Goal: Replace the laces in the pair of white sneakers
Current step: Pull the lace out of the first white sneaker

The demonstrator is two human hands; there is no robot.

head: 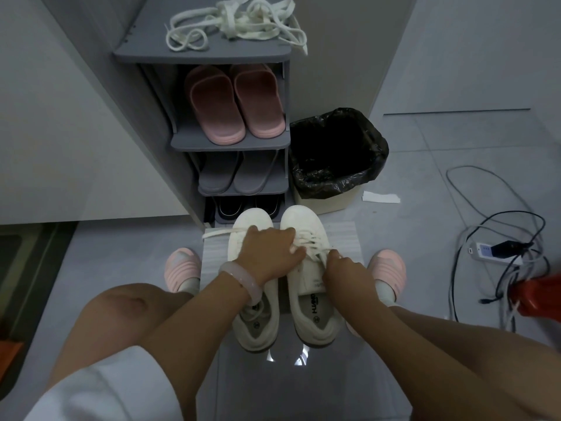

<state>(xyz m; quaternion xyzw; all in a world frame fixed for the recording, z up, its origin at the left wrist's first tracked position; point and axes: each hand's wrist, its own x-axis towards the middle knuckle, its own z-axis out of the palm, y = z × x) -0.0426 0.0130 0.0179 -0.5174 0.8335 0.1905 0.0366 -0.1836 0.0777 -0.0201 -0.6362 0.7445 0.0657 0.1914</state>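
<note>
Fingers of the left hand (pixel 267 256) are spread flat across both white sneakers (pixel 309 268) on a floor mat (pixel 346 241), while a lace (pixel 315 253) is pinched by the right hand (pixel 343 268), spare laces (pixel 239 25) heaped atop the rack (pixel 200 54).

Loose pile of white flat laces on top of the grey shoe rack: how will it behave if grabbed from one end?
The tangled pile of white flat laces looks limp, so it probably drapes rather than holds shape. Its loops overlap, so it likely drags up as a clump. One strand already hangs past the grey shoe rack's top shelf edge, so it may slide off.
</note>
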